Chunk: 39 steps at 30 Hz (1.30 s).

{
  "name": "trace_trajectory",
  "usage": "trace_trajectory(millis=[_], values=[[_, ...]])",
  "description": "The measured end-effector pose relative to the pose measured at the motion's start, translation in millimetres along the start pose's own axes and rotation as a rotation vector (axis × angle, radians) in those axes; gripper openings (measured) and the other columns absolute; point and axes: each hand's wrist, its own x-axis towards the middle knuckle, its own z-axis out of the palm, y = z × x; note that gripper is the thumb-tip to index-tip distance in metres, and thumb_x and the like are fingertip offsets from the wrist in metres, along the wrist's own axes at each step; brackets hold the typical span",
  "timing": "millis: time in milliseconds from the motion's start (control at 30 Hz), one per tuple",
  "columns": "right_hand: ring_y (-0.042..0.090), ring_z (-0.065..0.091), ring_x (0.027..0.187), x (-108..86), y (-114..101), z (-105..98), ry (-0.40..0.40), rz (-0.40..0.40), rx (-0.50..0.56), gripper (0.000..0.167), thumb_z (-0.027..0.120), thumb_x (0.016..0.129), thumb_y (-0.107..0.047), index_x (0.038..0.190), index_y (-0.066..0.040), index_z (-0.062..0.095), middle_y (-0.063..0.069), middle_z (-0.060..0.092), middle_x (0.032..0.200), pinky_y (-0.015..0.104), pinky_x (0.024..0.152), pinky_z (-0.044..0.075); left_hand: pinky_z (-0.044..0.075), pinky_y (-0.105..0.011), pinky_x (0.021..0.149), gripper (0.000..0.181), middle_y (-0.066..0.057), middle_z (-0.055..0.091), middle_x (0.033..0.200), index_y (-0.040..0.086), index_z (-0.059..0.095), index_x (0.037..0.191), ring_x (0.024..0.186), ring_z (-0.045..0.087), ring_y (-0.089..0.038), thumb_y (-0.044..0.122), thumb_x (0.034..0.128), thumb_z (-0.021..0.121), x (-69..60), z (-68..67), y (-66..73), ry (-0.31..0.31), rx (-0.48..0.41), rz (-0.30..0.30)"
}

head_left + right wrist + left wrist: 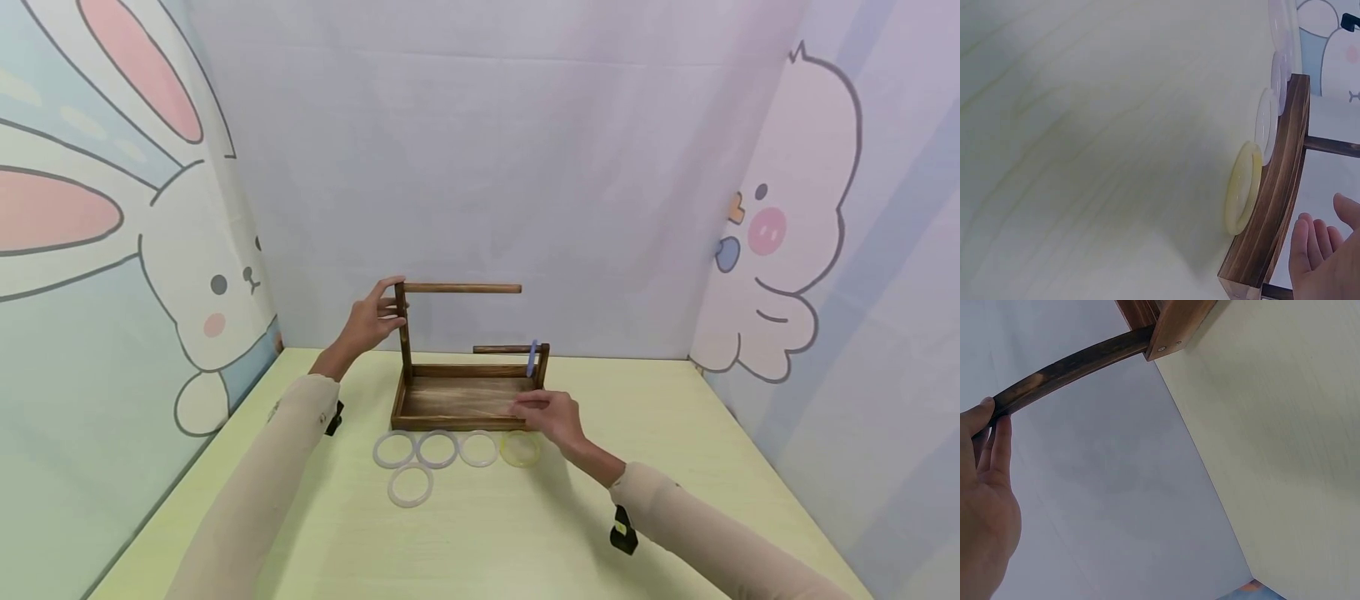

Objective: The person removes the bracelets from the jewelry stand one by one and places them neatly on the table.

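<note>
A dark wooden bangle stand with a tray base, a tall post carrying an upper bar, and a short post carrying a lower bar stands on the table. My left hand grips the top of its tall post, fingers and thumb on either side. A blue bangle hangs on the lower bar. My right hand is at the tray's front right corner with loose fingers and nothing between them. Nearest to it on the table lies a yellow bangle, with a clear whitish bangle beside it.
Two pale lavender bangles continue the row along the tray's front edge. Another whitish bangle lies in front of them. A plain cloth backdrop rises behind the table, and printed cartoon panels stand at both sides.
</note>
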Motion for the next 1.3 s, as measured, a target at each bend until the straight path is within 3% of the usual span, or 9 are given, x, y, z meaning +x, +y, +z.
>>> trace_trajectory(millis=[267,433,600,733,933,1067,1300], values=[[0.04,0.076,0.09,6.1,-2.4,-8.2,0.056,-0.022,-0.028,0.024,0.086,0.088,-0.013,0.107,0.0,0.081,0.013,0.08,0.093,0.049,0.079,0.065,0.06,-0.053,0.094,0.081,-0.025,0.069,0.128,0.025,0.037,0.158,0.117,0.069,-0.041,-0.009,0.0929,0.073,-0.6,-0.6,0.6,0.002,-0.005,-0.006],[0.033,0.078,0.088,12.2,-1.0,-14.7,0.102,-0.02,-0.05,0.027,0.088,0.086,-0.017,0.107,-0.001,0.081,0.014,0.079,0.095,0.045,0.077,0.065,0.06,-0.051,0.095,0.081,-0.025,0.069,0.128,0.025,0.037,0.158,0.119,0.068,-0.04,-0.008,0.0936,0.072,0.0,-0.2,0.7,0.001,-0.006,-0.007],[0.023,0.078,0.083,19.3,-2.3,-20.3,0.15,-0.059,-0.053,0.027,0.089,0.085,-0.017,0.106,-0.002,0.082,0.016,0.079,0.094,0.032,0.068,0.064,0.06,-0.051,0.095,0.081,-0.025,0.069,0.129,0.025,0.036,0.159,0.119,0.068,-0.041,-0.008,0.0937,0.072,-0.2,-0.3,1.6,0.001,-0.01,-0.004],[0.025,0.078,0.088,24.7,-2.3,-22.3,0.184,-0.086,-0.068,0.029,0.089,0.085,-0.016,0.109,0.0,0.081,0.015,0.079,0.095,0.022,0.067,0.062,0.06,-0.051,0.095,0.082,-0.024,0.069,0.129,0.027,0.036,0.159,0.119,0.068,-0.04,-0.007,0.0936,0.073,-0.5,-0.4,-0.3,0.003,-0.01,-0.004],[0.027,0.077,0.097,30.0,-2.0,-21.3,0.211,-0.106,-0.126,0.031,0.089,0.085,-0.02,0.111,-0.005,0.081,0.01,0.08,0.101,0.031,0.08,0.063,0.06,-0.052,0.094,0.082,-0.025,0.069,0.127,0.027,0.037,0.159,0.119,0.068,-0.04,-0.009,0.0932,0.072,-1.2,0.2,-3.4,0.002,-0.02,0.001],[0.027,0.077,0.097,33.9,-3.9,-18.8,0.227,-0.125,-0.108,0.031,0.089,0.085,-0.02,0.11,-0.004,0.081,0.011,0.08,0.101,0.032,0.083,0.062,0.06,-0.051,0.095,0.082,-0.025,0.069,0.128,0.027,0.037,0.159,0.119,0.068,-0.04,-0.008,0.0932,0.072,-1.0,0.6,-2.7,-0.003,-0.031,-0.011],[0.026,0.078,0.094,38.4,-9.3,-11.2,0.244,-0.128,-0.043,0.029,0.09,0.084,-0.017,0.107,-0.003,0.081,0.012,0.08,0.097,0.018,0.077,0.059,0.06,-0.05,0.096,0.082,-0.025,0.069,0.129,0.026,0.037,0.158,0.12,0.068,-0.04,-0.009,0.093,0.073,-0.3,0.1,-0.9,0.003,-0.021,-0.004]])
